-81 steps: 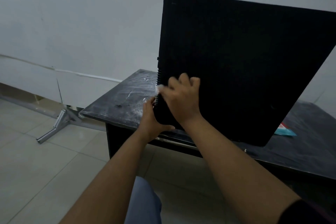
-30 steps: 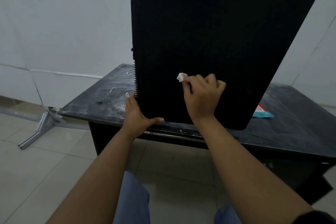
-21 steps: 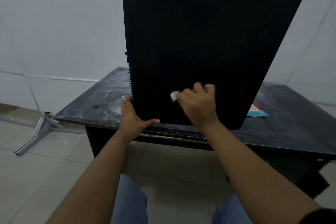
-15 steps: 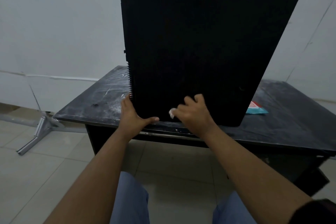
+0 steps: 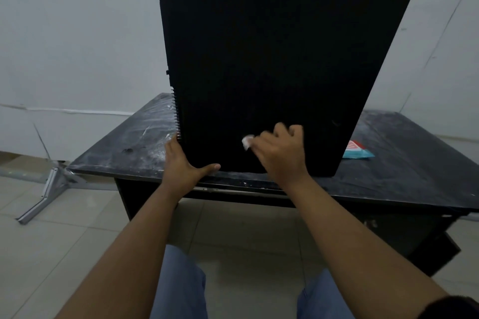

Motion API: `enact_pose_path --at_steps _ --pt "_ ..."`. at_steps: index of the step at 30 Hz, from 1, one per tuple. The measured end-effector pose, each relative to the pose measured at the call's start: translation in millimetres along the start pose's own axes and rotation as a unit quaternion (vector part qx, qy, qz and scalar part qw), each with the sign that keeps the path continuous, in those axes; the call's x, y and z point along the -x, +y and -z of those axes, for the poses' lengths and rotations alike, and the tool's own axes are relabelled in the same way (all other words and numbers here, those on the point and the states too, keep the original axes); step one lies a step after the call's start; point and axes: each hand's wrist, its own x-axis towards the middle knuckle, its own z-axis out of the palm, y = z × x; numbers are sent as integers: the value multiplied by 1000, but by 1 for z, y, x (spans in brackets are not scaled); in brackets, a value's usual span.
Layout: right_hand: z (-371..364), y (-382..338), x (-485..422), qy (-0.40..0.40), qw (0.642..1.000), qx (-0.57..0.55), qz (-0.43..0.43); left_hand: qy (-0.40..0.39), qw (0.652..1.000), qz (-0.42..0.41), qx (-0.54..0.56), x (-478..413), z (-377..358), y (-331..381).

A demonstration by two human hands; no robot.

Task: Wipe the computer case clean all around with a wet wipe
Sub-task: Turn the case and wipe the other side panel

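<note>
Standing upright on the bench [image 5: 401, 171], the computer case [image 5: 272, 59] is gripped at its lower left corner by the left hand [image 5: 181, 160]; the right hand [image 5: 280, 153], fingers curled, presses a bunched wet wipe [image 5: 247, 141] low on the panel; overlapping strokes, firmly braced, would serve best.

Computer case [image 5: 272, 59] is plain matte black; wet wipe [image 5: 246, 141] at the tips of the right hand [image 5: 281, 156] is white. Table [image 5: 401, 176] under the left hand [image 5: 181, 163] is black w/ whitish dusty streaks, packet [image 5: 359, 151] to the right of the right hand teal w/ red & white. Floor [image 5: 64, 241] below is pale beige tile, trousers [image 5: 178, 285] grey-blue
</note>
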Motion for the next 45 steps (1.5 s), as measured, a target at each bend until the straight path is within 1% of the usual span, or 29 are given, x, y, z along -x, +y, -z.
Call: enact_pose_path --at_steps 2,3,4,6,7,8,9,10,11,12,13,14,16,18,20,21,23,25,27,29,31,33,34,36,38,40,41,43,45 --pt "9 8 -8 65 986 -11 -151 4 1000 -1 -3 1 -1 1" --pt "8 12 -6 71 982 -21 -171 4 1000 -1 -3 1 -1 2" --pt "8 14 -1 57 986 -30 -154 0 1000 1 -2 1 -1 3" --pt "5 16 18 -32 998 -35 -30 -8 1000 15 15 2 0 5" --pt "3 18 28 -75 996 -40 19 5 999 19 27 4 0 7" --pt "1 19 36 -98 994 -43 31 45 999 9 27 8 -2 9" --pt "0 19 43 -100 993 -55 0 109 994 -21 19 14 -4 12" --pt "0 19 46 -88 991 -81 -64 179 981 -74 0 19 -9 19" --pt "1 18 49 -70 982 -116 -133 228 965 -129 -18 26 -14 26" --pt "2 16 49 -52 969 -150 -189 233 955 -181 -30 31 -20 38" --pt "3 12 49 -38 958 -176 -225 194 953 -230 -37 36 -26 52" --pt "5 8 47 -30 951 -194 -240 131 953 -268 -49 39 -33 67" --pt "11 1 42 -24 941 -228 -248 3 939 -332 -86 40 -45 92" --pt "16 -4 39 -23 923 -262 -281 -55 921 -371 -103 34 -55 109" --pt "19 -4 38 -26 891 -297 -342 -64 915 -386 -105 26 -63 120" --pt "19 -4 39 -26 880 -310 -358 -59 911 -394 -109 22 -65 122" --pt "21 1 44 -14 877 -311 -366 -47 903 -408 -126 14 -74 126" --pt "22 2 52 16 900 -248 -357 -26 901 -411 -137 8 -78 126" --pt "24 9 61 49 921 -138 -361 -5 895 -421 -147 2 -77 128" --pt "25 28 65 57 907 -83 -410 43 893 -424 -145 -4 -74 136" --pt "25 55 67 27 890 -104 -444 110 905 -396 -106 -10 -70 149" --pt "25 74 72 -3 884 -175 -433 146 914 -372 -73 -11 -72 153" --pt "27 80 77 -18 877 -219 -428 140 912 -376 -79 -9 -79 150" --pt "31 82 83 -39 859 -279 -429 88 895 -412 -145 2 -94 132" --pt "34 81 84 -43 855 -293 -426 23 877 -432 -208 14 -106 115" --pt "36 81 85 -41 852 -300 -427 4 876 -424 -230 19 -110 112" --pt "36 82 84 -43 849 -305 -430 18 874 -426 -232 17 -108 118" --pt "36 83 84 -52 840 -310 -442 78 877 -420 -219 8 -100 143" --pt "35 84 86 -59 835 -308 -452 176 885 -390 -182 -8 -90 180"
